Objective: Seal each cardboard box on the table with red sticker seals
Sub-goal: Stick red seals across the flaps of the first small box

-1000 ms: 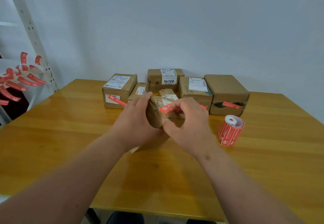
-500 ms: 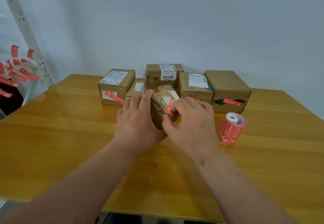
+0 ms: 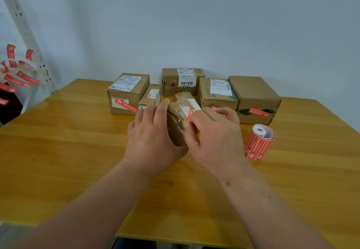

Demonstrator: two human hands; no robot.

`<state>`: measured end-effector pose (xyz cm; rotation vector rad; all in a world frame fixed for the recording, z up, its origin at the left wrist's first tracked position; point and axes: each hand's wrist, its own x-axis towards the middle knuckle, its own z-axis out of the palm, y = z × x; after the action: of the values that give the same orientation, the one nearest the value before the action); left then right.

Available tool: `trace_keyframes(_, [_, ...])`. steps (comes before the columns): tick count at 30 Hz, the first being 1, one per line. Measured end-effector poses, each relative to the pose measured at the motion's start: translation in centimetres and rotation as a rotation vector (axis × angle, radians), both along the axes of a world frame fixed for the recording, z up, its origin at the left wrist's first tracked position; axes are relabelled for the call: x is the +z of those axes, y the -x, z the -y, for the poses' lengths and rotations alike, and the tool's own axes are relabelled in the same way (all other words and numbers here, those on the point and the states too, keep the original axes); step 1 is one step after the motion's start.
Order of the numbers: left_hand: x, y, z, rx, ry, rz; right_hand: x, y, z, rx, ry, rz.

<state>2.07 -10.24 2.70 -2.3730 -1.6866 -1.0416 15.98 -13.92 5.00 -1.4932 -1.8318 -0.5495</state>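
Our left arm: bare, reaching from the near left toward the middle of the scene.
Our left hand (image 3: 153, 131): back facing us, fingers pointing far, curled round the left side of a small box (image 3: 178, 124) and holding it.
Our right arm: bare, reaching from the near right toward the middle.
Our right hand (image 3: 216, 131): just right of the left one, fingers bent, thumb and fingertips pressing on a red sticker (image 3: 190, 113) at the box's upper edge.
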Motion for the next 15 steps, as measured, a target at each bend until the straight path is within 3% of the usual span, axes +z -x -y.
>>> trace_keyframes(2, [-0.5, 0.4, 0.0, -0.020, -0.030, 0.010, 0.1, -0.1, 0.0, 0.041, -0.011, -0.087])
trace_keyframes(6, [-2.1, 1.5, 0.7, -0.143, -0.030, 0.123, 0.7, -0.9, -0.9, 0.076, 0.284, -0.682])
trace_keyframes(8, [-3.0, 2.0, 0.8, -0.188, -0.025, 0.170, 0.8, -1.8, -1.5, 0.054, 0.398, -0.832])
trace_keyframes(11, [-3.8, 2.5, 0.4, -0.230, -0.014, 0.190, 0.8, -2.2, -1.6, 0.110, 0.535, -0.781])
trace_keyframes(15, [-3.9, 2.7, -0.2, -0.246, -0.040, 0.185, 0.5, -1.9, -1.2, 0.141, 0.461, -0.626])
